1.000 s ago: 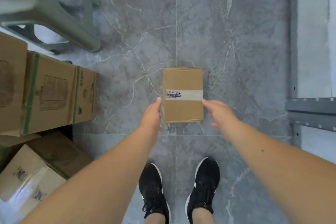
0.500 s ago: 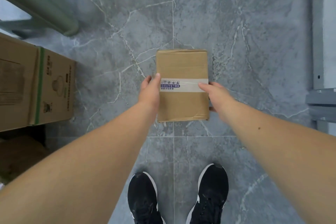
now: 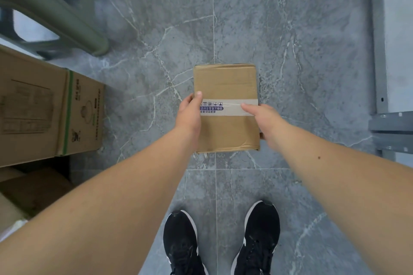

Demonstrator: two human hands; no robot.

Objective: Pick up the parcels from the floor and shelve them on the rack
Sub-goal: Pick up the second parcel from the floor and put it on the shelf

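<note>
A small brown cardboard parcel (image 3: 225,87) with a white printed tape band across its top is in the middle of the view, over the grey marble floor. My left hand (image 3: 188,116) grips its left side, thumb on the top face. My right hand (image 3: 261,118) grips its right side, thumb resting on the tape. The fingers of both hands are hidden under or behind the box. The grey metal rack (image 3: 390,127) shows at the right edge, with an upright post and a low shelf beam.
Large cardboard cartons (image 3: 51,114) with green tape are stacked at the left, with more boxes below them. A green plastic stool (image 3: 55,13) stands at the upper left. My two black shoes (image 3: 221,243) are on the floor below the parcel.
Both hands went from reaching beside the parcel to clasping its sides, thumbs now on top. The parcel looks larger and closer, and the view has shifted over it.
</note>
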